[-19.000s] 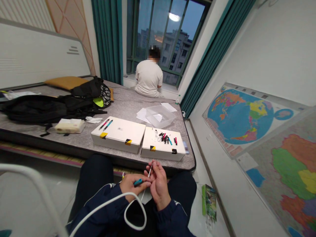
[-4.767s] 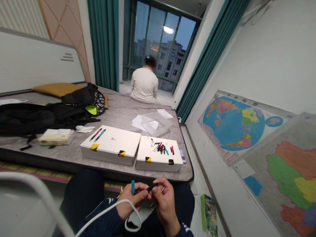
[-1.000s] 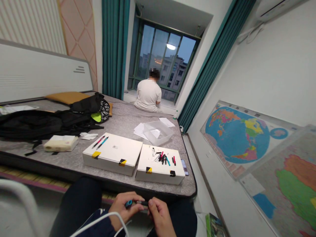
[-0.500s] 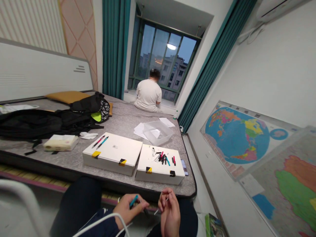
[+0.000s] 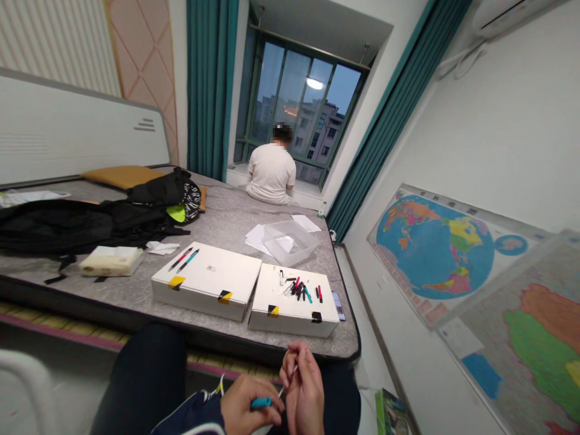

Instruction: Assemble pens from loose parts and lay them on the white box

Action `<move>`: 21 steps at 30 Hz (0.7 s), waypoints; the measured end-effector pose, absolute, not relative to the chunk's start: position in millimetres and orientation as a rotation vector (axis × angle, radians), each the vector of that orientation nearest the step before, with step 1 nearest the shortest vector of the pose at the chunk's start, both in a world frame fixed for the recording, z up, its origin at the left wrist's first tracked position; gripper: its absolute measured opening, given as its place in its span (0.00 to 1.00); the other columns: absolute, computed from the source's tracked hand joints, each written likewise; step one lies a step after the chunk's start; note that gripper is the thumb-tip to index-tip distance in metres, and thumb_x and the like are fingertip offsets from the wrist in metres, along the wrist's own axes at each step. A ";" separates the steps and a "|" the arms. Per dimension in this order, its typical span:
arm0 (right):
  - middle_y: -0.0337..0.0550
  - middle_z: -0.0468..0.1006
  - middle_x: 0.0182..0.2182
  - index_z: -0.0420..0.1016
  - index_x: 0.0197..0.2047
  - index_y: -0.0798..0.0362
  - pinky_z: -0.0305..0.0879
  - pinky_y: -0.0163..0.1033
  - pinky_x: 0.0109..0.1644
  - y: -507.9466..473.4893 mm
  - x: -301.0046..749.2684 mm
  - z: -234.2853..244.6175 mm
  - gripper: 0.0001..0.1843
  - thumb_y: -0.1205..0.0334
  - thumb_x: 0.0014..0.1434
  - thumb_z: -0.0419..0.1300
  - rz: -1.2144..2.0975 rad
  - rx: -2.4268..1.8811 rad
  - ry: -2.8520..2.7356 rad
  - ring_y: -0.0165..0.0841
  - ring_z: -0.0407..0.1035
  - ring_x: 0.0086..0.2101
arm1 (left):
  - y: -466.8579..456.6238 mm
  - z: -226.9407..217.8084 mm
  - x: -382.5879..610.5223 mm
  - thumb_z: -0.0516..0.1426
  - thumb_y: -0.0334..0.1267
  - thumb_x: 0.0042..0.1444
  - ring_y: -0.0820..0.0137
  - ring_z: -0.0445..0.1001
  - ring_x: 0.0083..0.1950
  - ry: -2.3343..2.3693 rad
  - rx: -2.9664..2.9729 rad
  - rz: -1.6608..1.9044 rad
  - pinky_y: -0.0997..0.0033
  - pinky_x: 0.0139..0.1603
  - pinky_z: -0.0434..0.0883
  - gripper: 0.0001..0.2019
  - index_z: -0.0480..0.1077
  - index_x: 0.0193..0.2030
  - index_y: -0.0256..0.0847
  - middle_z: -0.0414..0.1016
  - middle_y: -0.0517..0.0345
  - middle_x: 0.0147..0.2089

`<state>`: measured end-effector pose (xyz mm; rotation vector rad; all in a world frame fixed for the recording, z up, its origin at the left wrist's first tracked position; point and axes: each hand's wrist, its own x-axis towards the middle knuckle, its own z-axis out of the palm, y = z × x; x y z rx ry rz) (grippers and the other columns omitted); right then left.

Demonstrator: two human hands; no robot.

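Observation:
My left hand (image 5: 244,403) is closed around a teal pen barrel (image 5: 261,402), whose end pokes out between the fingers. Close beside it, my right hand (image 5: 304,386) pinches a thin whitish pen refill (image 5: 281,389), palm turned up. Whether the refill touches the barrel is hard to make out. In front of both hands, a white box (image 5: 294,325) carries a pile of black, red and teal pen parts (image 5: 299,289). On the white box to its left (image 5: 222,272) lie two whole pens (image 5: 185,260), one red and black, the other teal and black.
Behind the boxes stand a clear plastic bin (image 5: 290,244) and white papers (image 5: 256,238) on the grey mattress (image 5: 222,211). A tissue pack (image 5: 111,261) and black bags (image 5: 86,223) lie left. A person in white (image 5: 270,172) sits by the window. A phone (image 5: 338,306) lies right.
My left hand has moved right and down, turning the teal barrel toward the refill. My right hand has shifted slightly left and up, still pinching the refill.

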<state>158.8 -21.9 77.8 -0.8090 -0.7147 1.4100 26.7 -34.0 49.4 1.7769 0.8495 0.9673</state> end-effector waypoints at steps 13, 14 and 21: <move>0.39 0.66 0.25 0.74 0.41 0.53 0.58 0.36 0.31 -19.1 160.9 71.9 0.21 0.43 0.60 0.57 1.428 -0.850 -0.718 0.30 0.60 0.27 | -27.6 44.5 24.6 0.62 0.45 0.55 0.64 0.79 0.39 0.878 1.682 1.062 0.71 0.42 0.72 0.11 0.82 0.36 0.42 0.82 0.50 0.36; 0.39 0.67 0.25 0.74 0.40 0.53 0.58 0.36 0.32 -18.6 161.9 71.3 0.21 0.42 0.60 0.58 1.418 -0.874 -0.735 0.31 0.61 0.27 | -27.3 44.1 24.3 0.62 0.45 0.55 0.64 0.79 0.39 0.877 1.666 1.061 0.71 0.43 0.72 0.11 0.82 0.37 0.42 0.82 0.50 0.36; 0.34 0.59 0.20 0.73 0.38 0.52 0.55 0.35 0.28 -19.3 162.0 70.8 0.20 0.42 0.62 0.55 1.450 -0.822 -0.709 0.28 0.55 0.23 | -27.7 42.5 25.8 0.63 0.44 0.53 0.64 0.79 0.39 0.901 1.573 1.047 0.70 0.44 0.72 0.10 0.81 0.33 0.39 0.83 0.51 0.35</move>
